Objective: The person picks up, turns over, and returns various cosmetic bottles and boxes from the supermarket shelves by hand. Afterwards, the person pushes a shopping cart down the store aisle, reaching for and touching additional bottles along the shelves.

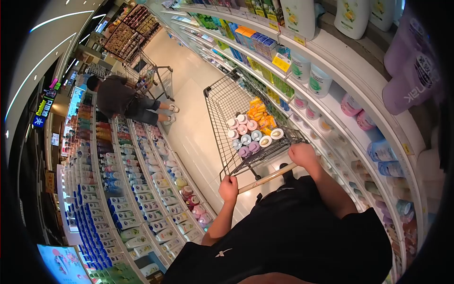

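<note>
Both of my hands grip a shopping cart by its handle. My left hand is closed round the handle's left end, and my right hand is closed at its right end. Ahead of them stands the wire cart. Inside its basket, near the handle, are several pump bottles with white, pink and purple tops, with several orange-yellow packages beside them.
Shelves of bottles line the left side of the aisle. Curved shelves with bottles and tubs run close along the right. Farther ahead on the left, a person in dark clothes stands by another cart on the pale floor.
</note>
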`<state>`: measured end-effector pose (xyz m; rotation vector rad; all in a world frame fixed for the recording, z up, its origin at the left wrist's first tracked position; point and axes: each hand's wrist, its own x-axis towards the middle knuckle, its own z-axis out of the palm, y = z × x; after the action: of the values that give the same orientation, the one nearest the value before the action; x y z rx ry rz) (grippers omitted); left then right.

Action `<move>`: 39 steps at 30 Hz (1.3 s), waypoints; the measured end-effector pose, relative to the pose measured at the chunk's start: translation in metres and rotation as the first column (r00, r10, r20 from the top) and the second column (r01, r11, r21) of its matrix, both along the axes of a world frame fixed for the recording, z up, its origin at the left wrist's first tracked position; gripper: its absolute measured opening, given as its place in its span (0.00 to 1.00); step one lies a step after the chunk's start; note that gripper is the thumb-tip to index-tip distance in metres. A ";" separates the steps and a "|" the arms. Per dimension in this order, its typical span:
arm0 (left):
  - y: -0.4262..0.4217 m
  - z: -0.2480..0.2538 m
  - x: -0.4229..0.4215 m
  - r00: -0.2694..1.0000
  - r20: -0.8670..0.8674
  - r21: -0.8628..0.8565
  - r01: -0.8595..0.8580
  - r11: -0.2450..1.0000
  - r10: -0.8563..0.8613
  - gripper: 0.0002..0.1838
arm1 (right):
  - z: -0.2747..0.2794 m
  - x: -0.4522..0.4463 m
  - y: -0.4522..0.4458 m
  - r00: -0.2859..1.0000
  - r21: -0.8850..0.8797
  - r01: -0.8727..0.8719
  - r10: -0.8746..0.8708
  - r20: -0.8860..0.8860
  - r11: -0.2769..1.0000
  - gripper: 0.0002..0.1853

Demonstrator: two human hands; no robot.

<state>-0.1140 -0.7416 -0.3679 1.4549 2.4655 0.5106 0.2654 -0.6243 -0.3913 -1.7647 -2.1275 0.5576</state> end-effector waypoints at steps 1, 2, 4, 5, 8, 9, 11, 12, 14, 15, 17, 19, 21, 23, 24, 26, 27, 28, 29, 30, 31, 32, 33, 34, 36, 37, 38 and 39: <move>0.009 -0.001 -0.007 1.000 -0.009 -0.007 -0.003 1.000 0.003 0.20 | 0.000 -0.006 0.009 1.000 0.008 -0.005 0.005 -0.024 1.000 0.17; 0.019 -0.002 -0.014 1.000 -0.013 -0.011 -0.005 1.000 0.005 0.20 | -0.001 -0.011 0.019 1.000 0.004 -0.007 0.007 -0.027 1.000 0.17; 0.036 -0.007 -0.029 1.000 -0.021 0.015 0.001 1.000 -0.001 0.20 | 0.003 -0.024 0.035 0.999 0.025 -0.013 0.014 -0.042 1.000 0.17; 0.044 -0.010 -0.037 1.000 -0.021 0.037 -0.009 0.999 0.009 0.20 | 0.004 -0.030 0.044 0.999 0.019 -0.018 0.018 -0.045 1.000 0.17; 0.066 -0.007 -0.063 0.999 -0.034 0.047 -0.011 0.999 0.013 0.21 | 0.010 -0.052 0.061 0.997 0.039 -0.027 0.030 -0.071 0.999 0.16; 0.074 -0.008 -0.070 0.999 -0.037 0.057 -0.017 0.998 0.019 0.21 | 0.008 -0.060 0.068 0.997 0.047 -0.029 0.032 -0.070 0.998 0.16; 0.087 -0.007 -0.084 0.999 -0.032 0.058 -0.032 0.998 0.034 0.21 | 0.006 -0.072 0.085 0.997 0.069 -0.044 0.048 -0.057 0.997 0.16; 0.096 -0.005 -0.091 0.999 -0.033 0.056 -0.035 0.998 0.037 0.20 | 0.006 -0.079 0.091 0.996 0.085 -0.051 0.057 -0.070 0.995 0.16; 0.106 0.001 -0.109 0.999 -0.022 0.050 -0.041 0.998 0.042 0.20 | 0.011 -0.097 0.097 0.995 0.099 -0.063 0.070 -0.066 0.993 0.16; 0.115 -0.001 -0.117 0.999 -0.018 0.064 -0.038 0.997 0.039 0.20 | 0.012 -0.105 0.103 0.994 0.118 -0.066 0.075 -0.075 0.991 0.16; 0.130 -0.003 -0.136 0.999 -0.037 0.065 -0.036 0.997 0.039 0.20 | 0.013 -0.121 0.112 0.994 0.163 -0.062 0.076 -0.083 0.985 0.16; 0.142 0.000 -0.153 0.998 -0.059 0.060 -0.010 0.998 0.013 0.20 | 0.013 -0.137 0.121 0.992 0.149 -0.064 0.080 -0.099 0.987 0.15; 0.150 0.006 -0.171 0.998 -0.047 0.033 0.031 0.999 -0.029 0.19 | 0.022 -0.149 0.121 0.983 0.137 -0.080 0.101 -0.153 0.987 0.15; 0.162 0.008 -0.189 0.996 -0.052 0.005 0.076 0.997 -0.076 0.19 | 0.017 -0.156 0.125 0.965 0.127 -0.126 0.151 -0.214 0.984 0.15; 0.167 0.007 -0.196 0.993 -0.064 0.004 0.101 0.995 -0.100 0.19 | 0.014 -0.157 0.129 0.951 0.130 -0.163 0.191 -0.244 0.978 0.16; 0.178 -0.002 -0.211 0.986 -0.048 0.017 0.158 0.987 -0.157 0.20 | 0.036 -0.156 0.126 0.943 0.084 -0.124 0.143 -0.301 0.989 0.19; 0.182 -0.001 -0.222 0.986 -0.042 0.024 0.161 0.987 -0.160 0.20 | 0.045 -0.157 0.123 0.937 -0.014 -0.099 0.088 -0.337 0.995 0.19; 0.187 0.001 -0.229 0.976 -0.045 0.014 0.213 0.977 -0.212 0.20 | 0.049 -0.157 0.119 0.926 -0.115 -0.079 0.030 -0.377 0.990 0.20; 0.191 0.000 -0.234 0.980 -0.030 0.013 0.197 0.980 -0.196 0.20 | 0.049 -0.151 0.112 0.926 -0.134 -0.005 -0.046 -0.373 0.991 0.20; 0.197 -0.001 -0.235 0.983 -0.012 0.014 0.184 0.983 -0.184 0.20 | 0.057 -0.142 0.105 0.922 -0.143 0.053 -0.103 -0.374 0.988 0.20; 0.204 -0.005 -0.238 0.971 -0.009 0.009 0.237 0.971 -0.237 0.20 | 0.071 -0.129 0.099 0.932 -0.135 0.122 -0.160 -0.325 0.983 0.20; 0.208 -0.008 -0.240 0.975 0.013 0.022 0.221 0.975 -0.222 0.20 | 0.079 -0.117 0.094 0.937 -0.124 0.184 -0.212 -0.276 0.975 0.20; 0.214 -0.008 -0.244 0.979 0.035 0.033 0.198 0.980 -0.199 0.20 | 0.077 -0.104 0.087 0.884 -0.139 0.297 -0.328 -0.334 0.945 0.21; 0.213 -0.012 -0.255 0.972 0.043 0.032 0.231 0.972 -0.232 0.20 | 0.088 -0.096 0.074 0.832 -0.103 0.434 -0.443 -0.335 0.895 0.21; 0.229 -0.030 -0.261 0.928 0.246 0.113 0.260 0.959 -0.281 0.20 | 0.106 -0.070 0.061 0.627 -0.104 0.648 -0.606 -0.490 0.755 0.17; 0.235 -0.025 -0.246 0.886 0.359 0.152 0.254 0.955 -0.293 0.20 | 0.099 -0.051 0.055 0.532 -0.159 0.696 -0.651 -0.541 0.701 0.14; 0.244 -0.038 -0.241 0.869 0.340 0.212 0.303 0.929 -0.360 0.19 | 0.089 -0.033 0.049 0.436 -0.181 0.753 -0.687 -0.581 0.632 0.12; 0.252 -0.035 -0.226 0.858 0.291 0.203 0.376 0.904 -0.423 0.19 | 0.089 -0.020 0.043 0.365 -0.173 0.805 -0.703 -0.610 0.568 0.12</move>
<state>-0.3402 -0.4895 -0.4028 1.7168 1.8336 0.7739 0.2456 -0.5816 -0.3018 -1.8586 -0.7027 0.5574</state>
